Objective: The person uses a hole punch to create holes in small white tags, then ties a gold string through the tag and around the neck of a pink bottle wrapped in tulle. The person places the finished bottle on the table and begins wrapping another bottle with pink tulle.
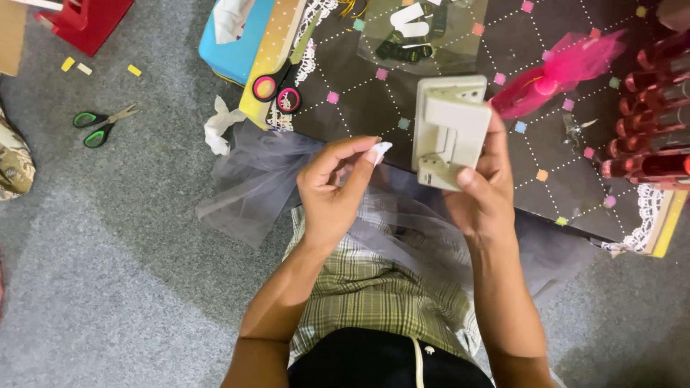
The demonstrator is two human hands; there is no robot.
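Pinching a small white piece [380, 151] at its fingertips, the left hand [332, 188] brings it toward the grey punch [450, 131], gripped upright in the closed right hand [487, 192] above the dark board [445, 108]. Next, I judge, comes careful alignment with the punch's slot.

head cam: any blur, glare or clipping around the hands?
Head view: even, soft light with only faint shadows; left hand and its small white piece slightly soft; right hand with the beige punch reads sharp; mild glare on the clear plastic sheet; red tubes cropped at the right edge.
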